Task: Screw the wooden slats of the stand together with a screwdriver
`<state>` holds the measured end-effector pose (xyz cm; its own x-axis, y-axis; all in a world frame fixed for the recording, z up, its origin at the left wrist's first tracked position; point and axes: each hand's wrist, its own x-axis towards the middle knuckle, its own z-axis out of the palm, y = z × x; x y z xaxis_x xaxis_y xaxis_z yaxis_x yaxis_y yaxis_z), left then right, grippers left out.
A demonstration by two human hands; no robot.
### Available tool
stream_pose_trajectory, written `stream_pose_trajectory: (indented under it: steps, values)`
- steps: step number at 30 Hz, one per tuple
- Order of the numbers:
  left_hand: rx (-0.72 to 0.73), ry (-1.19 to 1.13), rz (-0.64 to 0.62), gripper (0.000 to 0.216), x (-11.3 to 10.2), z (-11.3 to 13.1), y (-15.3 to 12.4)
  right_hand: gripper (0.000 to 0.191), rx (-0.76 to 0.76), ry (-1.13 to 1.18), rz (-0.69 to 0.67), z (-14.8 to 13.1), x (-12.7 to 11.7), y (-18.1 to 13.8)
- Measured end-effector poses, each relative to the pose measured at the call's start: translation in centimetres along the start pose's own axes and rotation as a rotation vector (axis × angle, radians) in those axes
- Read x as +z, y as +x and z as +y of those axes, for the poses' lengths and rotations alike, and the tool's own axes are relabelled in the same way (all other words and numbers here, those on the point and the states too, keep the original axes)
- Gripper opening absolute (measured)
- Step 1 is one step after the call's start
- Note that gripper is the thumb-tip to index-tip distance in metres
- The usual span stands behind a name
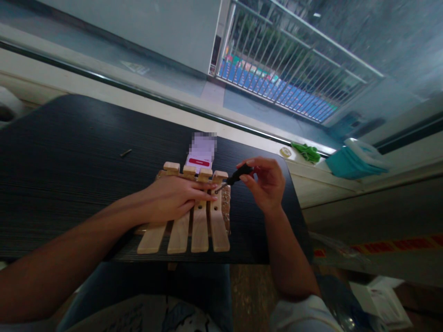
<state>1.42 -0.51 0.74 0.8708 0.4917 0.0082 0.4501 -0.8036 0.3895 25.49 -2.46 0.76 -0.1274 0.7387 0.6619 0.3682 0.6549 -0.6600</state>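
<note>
A small wooden slatted piece (194,226), made of several pale slats side by side, lies on the dark table (69,152) near its front edge. My left hand (173,198) rests flat on top of it, fingers stretched out toward the right. My right hand (265,182) is closed on a small black-handled screwdriver (233,177). Its metal tip points left at the upper end of the rightmost slat, close to my left fingertips. Behind the slats lies a white card with a red bar (199,159).
A loose screw (125,152) lies on the table to the left. On the window ledge at the right sit a tape roll (285,151), a green cloth (306,152) and a teal pouch (353,161). Papers (377,299) lie on the floor at lower right.
</note>
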Motion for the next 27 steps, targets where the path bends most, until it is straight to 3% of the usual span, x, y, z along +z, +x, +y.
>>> stream_pose_trajectory:
  steps: [18,27]
  values:
    - [0.018,0.008,-0.012,0.05,-0.02,-0.06,-0.04,0.028,-0.126,-0.093,0.116,0.36,0.52,0.0]
    - [0.003,0.027,0.013,0.049,0.2,-0.14,0.05,0.021,-0.128,-0.02,0.011,-0.11,0.19,0.04]
